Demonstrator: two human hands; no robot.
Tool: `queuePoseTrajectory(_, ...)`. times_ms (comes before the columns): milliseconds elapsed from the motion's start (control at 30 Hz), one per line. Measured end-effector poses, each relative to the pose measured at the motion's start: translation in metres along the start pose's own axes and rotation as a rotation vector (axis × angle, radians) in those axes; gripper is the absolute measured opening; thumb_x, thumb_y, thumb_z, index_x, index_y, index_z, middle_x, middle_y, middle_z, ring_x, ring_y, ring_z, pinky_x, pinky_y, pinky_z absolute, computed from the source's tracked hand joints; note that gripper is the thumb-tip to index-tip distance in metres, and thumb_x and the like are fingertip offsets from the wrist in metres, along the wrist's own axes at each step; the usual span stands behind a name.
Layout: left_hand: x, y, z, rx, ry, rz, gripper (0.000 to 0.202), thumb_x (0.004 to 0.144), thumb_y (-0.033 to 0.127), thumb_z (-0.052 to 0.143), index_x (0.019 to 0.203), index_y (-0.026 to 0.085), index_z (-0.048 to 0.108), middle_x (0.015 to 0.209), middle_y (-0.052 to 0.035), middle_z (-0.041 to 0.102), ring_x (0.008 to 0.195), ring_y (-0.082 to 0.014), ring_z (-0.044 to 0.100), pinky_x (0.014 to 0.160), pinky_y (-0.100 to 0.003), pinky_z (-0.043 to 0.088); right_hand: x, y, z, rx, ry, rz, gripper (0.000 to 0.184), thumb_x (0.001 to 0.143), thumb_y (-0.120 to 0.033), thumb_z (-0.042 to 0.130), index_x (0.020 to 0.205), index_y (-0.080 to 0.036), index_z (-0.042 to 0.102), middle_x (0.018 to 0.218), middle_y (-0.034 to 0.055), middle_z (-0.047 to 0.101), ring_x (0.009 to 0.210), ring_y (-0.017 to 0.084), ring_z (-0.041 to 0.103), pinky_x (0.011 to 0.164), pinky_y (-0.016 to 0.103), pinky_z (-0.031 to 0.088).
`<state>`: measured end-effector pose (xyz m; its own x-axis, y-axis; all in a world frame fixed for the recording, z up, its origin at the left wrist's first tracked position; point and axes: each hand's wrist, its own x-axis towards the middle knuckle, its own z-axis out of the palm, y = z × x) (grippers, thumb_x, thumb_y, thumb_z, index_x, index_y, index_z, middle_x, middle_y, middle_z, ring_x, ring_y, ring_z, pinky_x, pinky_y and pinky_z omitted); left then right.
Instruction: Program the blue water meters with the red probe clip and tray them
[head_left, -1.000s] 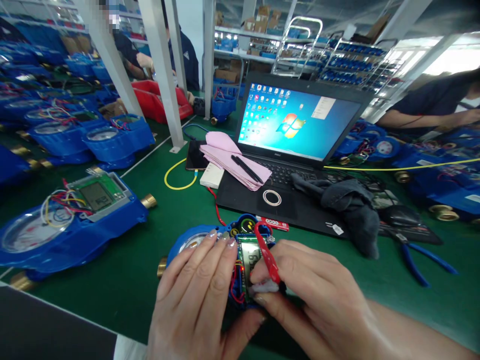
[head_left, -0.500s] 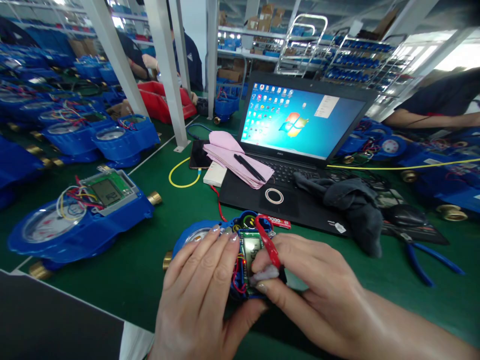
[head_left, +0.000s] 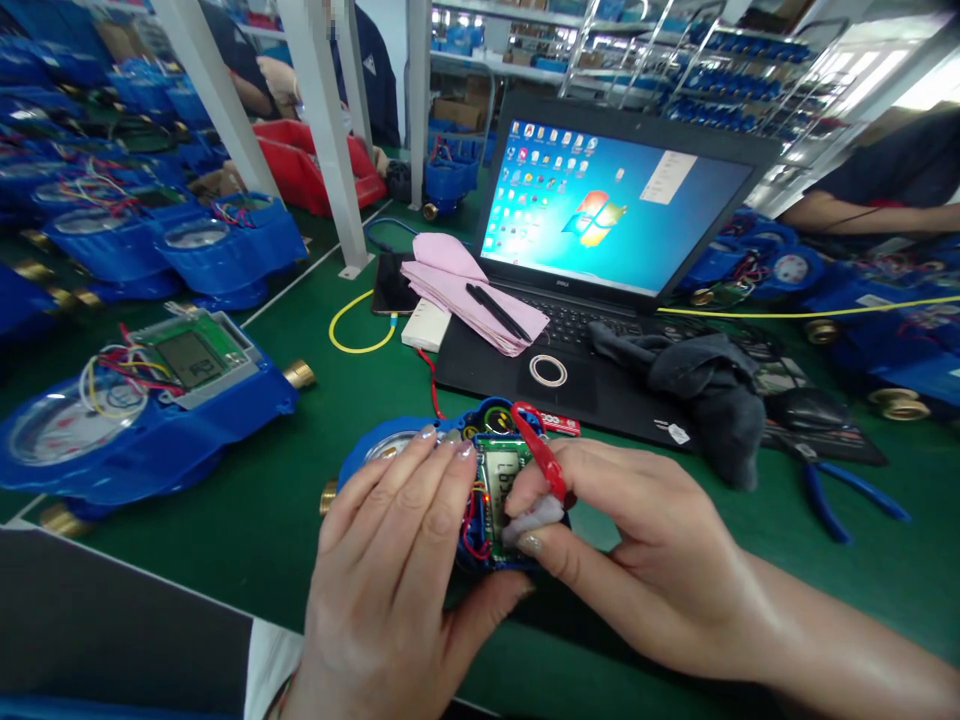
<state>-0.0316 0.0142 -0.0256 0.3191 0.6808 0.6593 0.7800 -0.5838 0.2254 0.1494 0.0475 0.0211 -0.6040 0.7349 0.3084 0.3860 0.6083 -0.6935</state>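
Observation:
A blue water meter (head_left: 352, 460) with an uncovered green circuit board and a small lit display (head_left: 501, 480) lies in front of me. My left hand (head_left: 397, 540) grips it from the near left, fingers across its dial and thumb along the near side. Between thumb and fingers, my right hand (head_left: 622, 540) pinches a red lead (head_left: 541, 455) by its grey-wrapped end (head_left: 534, 520), held at the board's near right edge. Exactly what the tip touches is hidden by the fingers. A small red light shines beside the display.
A laptop (head_left: 517, 385) stands behind the meter, with pink cloths (head_left: 457, 300), a black pen and a dark cloth (head_left: 697, 385) on it. Blue-handled pliers (head_left: 829, 500) lie right. Another opened water meter (head_left: 165, 400) sits left, and several more beyond it. People work nearby.
The view has tilted down slightly, so the bench things sit higher in the picture. Both hands keep their holds, and the characters on the small display look different.

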Motion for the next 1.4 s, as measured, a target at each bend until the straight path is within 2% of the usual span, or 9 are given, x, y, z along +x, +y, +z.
queuePoseTrajectory(1400,0.0009,-0.0002,0.0003,0.023,0.01,0.011,0.046,0.083,0.038,0.06,0.113,0.004,0.058,0.115,-0.0143,0.064,0.113,-0.0252,0.055,0.099,-0.04,0.038,-0.0046,-0.0012,0.0089,-0.095,0.043,-0.04,0.007,0.086,-0.01,0.051,0.085,-0.016,0.053,0.076,0.002,0.057,0.069,0.014,0.053,0.063,0.026,0.041)
